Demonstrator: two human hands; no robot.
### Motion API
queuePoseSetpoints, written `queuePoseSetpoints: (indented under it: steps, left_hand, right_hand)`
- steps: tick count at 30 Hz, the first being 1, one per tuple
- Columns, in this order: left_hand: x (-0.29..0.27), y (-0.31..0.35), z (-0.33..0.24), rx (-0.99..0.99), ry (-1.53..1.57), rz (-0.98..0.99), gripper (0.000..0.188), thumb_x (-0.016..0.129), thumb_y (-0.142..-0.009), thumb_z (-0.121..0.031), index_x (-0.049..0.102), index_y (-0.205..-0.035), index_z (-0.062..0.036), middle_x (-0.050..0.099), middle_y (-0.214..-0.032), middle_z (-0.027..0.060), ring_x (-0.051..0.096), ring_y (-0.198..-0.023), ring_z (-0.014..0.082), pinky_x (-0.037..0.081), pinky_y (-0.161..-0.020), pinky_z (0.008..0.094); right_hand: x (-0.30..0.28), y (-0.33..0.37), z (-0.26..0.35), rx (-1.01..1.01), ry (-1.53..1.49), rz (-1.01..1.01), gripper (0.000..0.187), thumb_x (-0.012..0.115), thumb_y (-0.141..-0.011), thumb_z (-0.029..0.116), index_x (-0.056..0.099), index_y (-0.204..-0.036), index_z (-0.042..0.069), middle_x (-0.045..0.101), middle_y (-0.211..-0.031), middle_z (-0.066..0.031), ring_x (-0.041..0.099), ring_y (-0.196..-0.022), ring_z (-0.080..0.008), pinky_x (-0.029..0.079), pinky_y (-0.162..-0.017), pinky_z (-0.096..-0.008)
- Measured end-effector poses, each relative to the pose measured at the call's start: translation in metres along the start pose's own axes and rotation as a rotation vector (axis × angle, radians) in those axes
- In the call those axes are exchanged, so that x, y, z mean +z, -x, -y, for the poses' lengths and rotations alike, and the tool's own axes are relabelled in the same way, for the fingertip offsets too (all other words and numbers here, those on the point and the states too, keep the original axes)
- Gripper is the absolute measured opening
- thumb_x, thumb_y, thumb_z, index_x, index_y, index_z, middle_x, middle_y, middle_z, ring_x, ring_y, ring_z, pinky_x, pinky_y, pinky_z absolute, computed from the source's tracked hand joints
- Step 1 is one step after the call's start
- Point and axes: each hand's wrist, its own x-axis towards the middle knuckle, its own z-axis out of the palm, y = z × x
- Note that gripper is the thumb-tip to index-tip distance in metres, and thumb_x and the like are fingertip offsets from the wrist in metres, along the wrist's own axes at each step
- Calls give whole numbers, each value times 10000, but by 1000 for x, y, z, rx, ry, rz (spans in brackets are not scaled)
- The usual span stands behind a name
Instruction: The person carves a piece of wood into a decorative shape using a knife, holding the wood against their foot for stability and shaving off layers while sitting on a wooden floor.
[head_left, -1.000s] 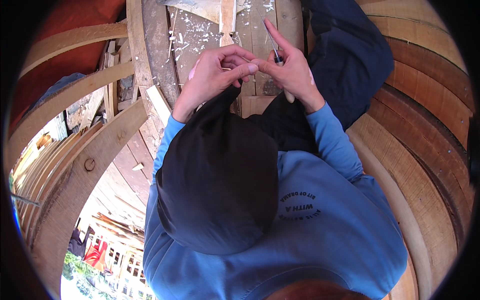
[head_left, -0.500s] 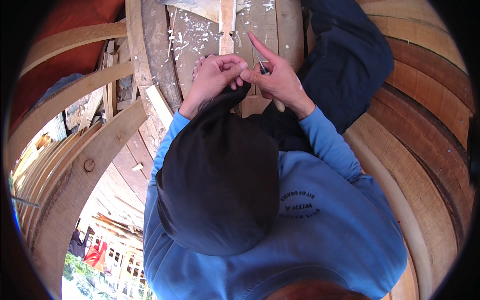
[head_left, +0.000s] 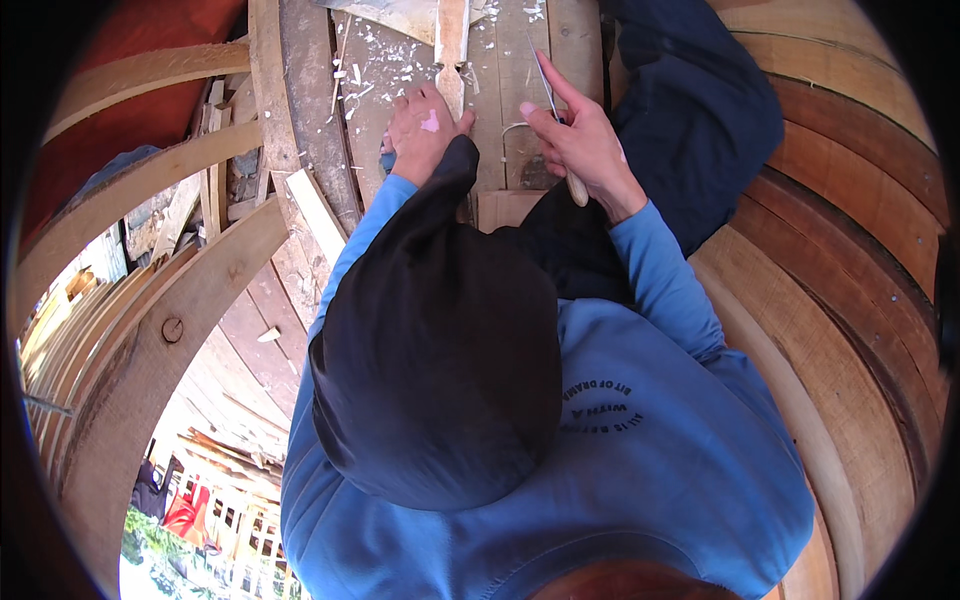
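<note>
A pale wooden strip (head_left: 452, 40), with a notch cut in both its edges, runs from the top of the view toward me. My left hand (head_left: 422, 130) is closed around its near part, thumb on the right side and fingers on the left. The strip's near end is partly hidden by the hand and my dark trouser leg. To the right, my right hand (head_left: 588, 150) grips a knife (head_left: 577, 190) by its light wooden handle. The knife's thin blade points up and away, index finger stretched along it, apart from the strip.
White shavings (head_left: 385, 70) litter the plank floor (head_left: 515, 60). My bent knee (head_left: 435, 370) in black cloth fills the middle. Curved wooden ribs (head_left: 170, 330) rise on the left, and curved planks (head_left: 830, 230) wall the right. A loose wood offcut (head_left: 315, 210) lies left of my forearm.
My hands were together with fingertips touching; now they are apart. The left has moved forward onto the strip, and the right has drawn off to the right with the knife.
</note>
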Motion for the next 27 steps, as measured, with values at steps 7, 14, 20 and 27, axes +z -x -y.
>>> queuePoseSetpoints:
  steps: [7, 14, 20, 27]
  left_hand:
    - [1, -15, 8, -252, 321, 194, 542, 617, -881, -490, 640, -1066, 19, 719, -968, 231, 687, -933, 402, 532, -856, 477]
    - [37, -21, 41, -504, 876, 342, 472, 572, -882, -444, 701, -1003, -6, 731, -1035, 245, 689, -1008, 422, 503, -897, 482]
    - [34, -9, 41, -398, 525, 239, 529, 554, -885, -450, 710, -1075, 19, 712, -1045, 283, 657, -1028, 470, 477, -924, 532]
    - [9, -4, 24, -430, 474, 253, 568, 536, -887, -447, 725, -987, 79, 679, -1053, 354, 613, -1043, 552, 455, -964, 565]
  right_hand:
    - [-4, 0, -8, 39, -9, -31, 613, 570, -1037, 182, 360, -1600, 305, 451, -615, 59, 391, -468, -51, 371, -417, -275]
    - [7, -22, -2, 51, 399, 45, 496, 451, -1059, 195, 467, -1538, 320, 547, -667, -43, 493, -482, -122, 458, -487, -317]
    - [27, -55, -16, -181, 742, 34, 489, 452, -1037, 152, 526, -1488, 325, 595, -742, -176, 584, -623, -237, 499, -650, -403]
    - [35, -83, -29, -333, 975, 75, 502, 442, -1014, 141, 535, -1479, 307, 670, -924, -269, 648, -788, -414, 513, -794, -484]
